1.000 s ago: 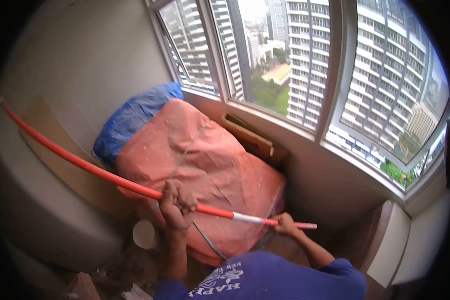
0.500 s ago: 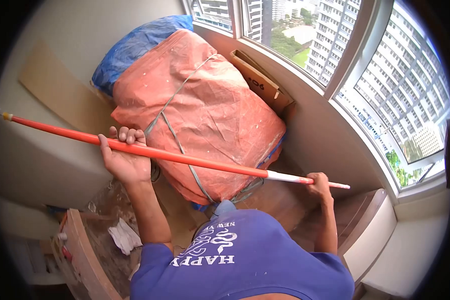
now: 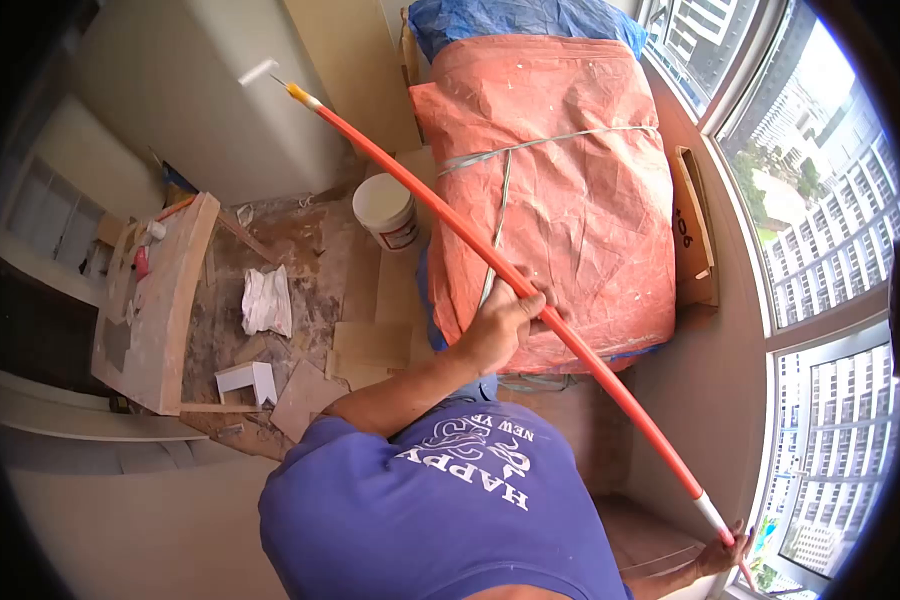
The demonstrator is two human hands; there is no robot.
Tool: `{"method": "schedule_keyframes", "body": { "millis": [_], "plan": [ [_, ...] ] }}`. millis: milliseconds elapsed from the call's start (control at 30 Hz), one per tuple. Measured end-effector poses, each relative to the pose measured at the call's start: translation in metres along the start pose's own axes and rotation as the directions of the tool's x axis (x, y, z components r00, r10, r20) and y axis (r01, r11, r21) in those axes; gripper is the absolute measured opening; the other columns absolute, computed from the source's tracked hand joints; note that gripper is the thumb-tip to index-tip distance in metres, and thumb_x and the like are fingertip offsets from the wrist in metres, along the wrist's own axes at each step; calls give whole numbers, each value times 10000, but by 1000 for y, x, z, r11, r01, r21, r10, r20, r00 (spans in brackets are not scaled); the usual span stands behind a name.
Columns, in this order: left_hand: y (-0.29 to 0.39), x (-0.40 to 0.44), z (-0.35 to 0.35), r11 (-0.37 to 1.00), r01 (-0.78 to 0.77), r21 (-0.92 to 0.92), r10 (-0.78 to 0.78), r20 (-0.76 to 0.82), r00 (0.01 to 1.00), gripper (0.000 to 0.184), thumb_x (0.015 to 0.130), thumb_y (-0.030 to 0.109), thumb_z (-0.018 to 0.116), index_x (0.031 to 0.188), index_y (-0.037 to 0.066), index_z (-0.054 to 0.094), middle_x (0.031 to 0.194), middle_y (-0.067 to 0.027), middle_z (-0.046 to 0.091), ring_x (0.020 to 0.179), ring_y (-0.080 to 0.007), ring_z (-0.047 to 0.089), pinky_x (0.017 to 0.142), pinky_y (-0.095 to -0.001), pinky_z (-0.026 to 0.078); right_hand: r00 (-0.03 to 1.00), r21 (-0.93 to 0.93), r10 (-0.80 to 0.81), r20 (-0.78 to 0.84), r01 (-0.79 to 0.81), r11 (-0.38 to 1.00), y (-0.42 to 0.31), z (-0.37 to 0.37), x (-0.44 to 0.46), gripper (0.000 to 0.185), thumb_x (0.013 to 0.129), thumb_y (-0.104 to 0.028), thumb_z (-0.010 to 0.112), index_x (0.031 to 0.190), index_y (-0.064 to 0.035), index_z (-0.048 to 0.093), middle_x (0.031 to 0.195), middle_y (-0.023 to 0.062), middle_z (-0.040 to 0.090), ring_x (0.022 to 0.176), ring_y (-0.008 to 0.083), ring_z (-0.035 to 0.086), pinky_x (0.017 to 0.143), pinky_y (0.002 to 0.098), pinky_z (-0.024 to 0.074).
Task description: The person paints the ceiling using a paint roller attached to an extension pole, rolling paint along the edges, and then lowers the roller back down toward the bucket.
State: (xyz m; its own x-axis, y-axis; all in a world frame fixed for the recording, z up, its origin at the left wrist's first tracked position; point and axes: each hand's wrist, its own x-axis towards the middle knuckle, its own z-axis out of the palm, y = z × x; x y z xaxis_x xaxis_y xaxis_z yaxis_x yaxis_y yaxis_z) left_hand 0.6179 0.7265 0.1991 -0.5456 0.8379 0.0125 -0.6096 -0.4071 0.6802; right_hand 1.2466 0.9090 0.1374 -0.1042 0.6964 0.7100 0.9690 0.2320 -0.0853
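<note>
A long red pole (image 3: 410,180) slants across the head view from upper left to lower right. A paint roller with a yellow handle (image 3: 301,95) and a white roller head (image 3: 260,72) is on its far end. My left hand (image 3: 505,325) is closed round the middle of the pole, in front of a bundle under a red-orange tarp (image 3: 570,190). My right hand (image 3: 722,554) grips the pole's lower end, past its white section, close to the window. The roller head appears near the pale wall; whether it touches cannot be made out.
A white bucket (image 3: 385,208) stands left of the tied bundle. A cardboard box (image 3: 692,230) leans between bundle and window wall. On the dirty floor lie a crumpled white sack (image 3: 267,303) and a small white piece (image 3: 247,384), beside a wooden panel structure (image 3: 160,320).
My view has turned left, bringing the bucket and more floor into sight. The pole has swung to a steeper slant, its roller end up and its lower end down right. Both hands still hold it.
</note>
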Motion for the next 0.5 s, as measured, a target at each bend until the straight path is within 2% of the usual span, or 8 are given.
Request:
{"method": "schedule_keyframes", "body": {
  "millis": [33,67,200,233,267,367,467,500],
  "plan": [
    [-9,1,-11,1000,24,17,-24,-16,1000,178,1008,110,522,1139,95,403,1050,-81,547,1038,-286,632,931,-463,535,995,-54,-82,-53,80,995,3,-14,5,28,860,-19,701,884,-7,709,1085,238,696,1126,366,645,843,458,532],
    [-14,3,-23,996,60,61,-55,-82,995,173,1012,112,519,1137,89,402,1051,-84,547,1034,-283,637,908,-456,549,953,-214,-255,-162,218,952,11,-25,14,299,856,-159,781,682,-51,562,992,148,739,882,285,716,707,364,565],
    [-33,31,-94,976,196,99,-160,-295,942,149,1020,148,529,1097,48,449,986,-82,570,960,-234,660,792,-402,605,771,-604,-503,-391,197,772,-107,-112,68,319,953,-349,635,765,-92,622,709,89,660,624,291,651,551,439,507],
    [-35,39,-116,970,221,106,-175,-335,926,151,1015,164,545,1076,45,473,958,-76,579,928,-224,663,777,-396,608,845,-430,-306,-438,102,897,-122,-123,69,406,928,-446,650,711,-103,646,780,68,704,729,284,685,606,479,515],
    [-38,48,-136,964,244,108,-188,-376,907,157,1011,179,560,1056,43,498,929,-70,589,896,-214,667,761,-391,611,890,-602,-280,-361,8,799,-88,-126,62,437,917,-500,640,749,-98,670,846,75,727,797,297,695,627,497,496],
    [-50,72,-198,924,298,238,-147,-498,855,203,959,203,641,917,34,537,803,-65,596,703,-186,666,570,-353,599,801,-711,-461,-383,63,701,-120,-154,88,431,922,-486,633,696,-121,664,890,67,739,812,285,694,667,464,477],
    [-60,93,-246,891,339,302,-93,-609,788,247,927,224,683,833,31,560,748,-50,596,606,-157,627,467,-312,539,737,-743,-565,-372,129,656,-156,-175,109,431,929,-457,629,638,-140,639,888,52,742,780,264,687,688,419,465],
    [-53,97,-250,871,408,275,-152,-637,756,229,932,260,686,826,89,576,743,-21,589,626,-152,595,525,-305,526,709,-762,-606,-360,151,629,-183,-181,122,436,931,-451,626,621,-144,627,877,40,743,757,250,681,689,404,459]
  ]
}}
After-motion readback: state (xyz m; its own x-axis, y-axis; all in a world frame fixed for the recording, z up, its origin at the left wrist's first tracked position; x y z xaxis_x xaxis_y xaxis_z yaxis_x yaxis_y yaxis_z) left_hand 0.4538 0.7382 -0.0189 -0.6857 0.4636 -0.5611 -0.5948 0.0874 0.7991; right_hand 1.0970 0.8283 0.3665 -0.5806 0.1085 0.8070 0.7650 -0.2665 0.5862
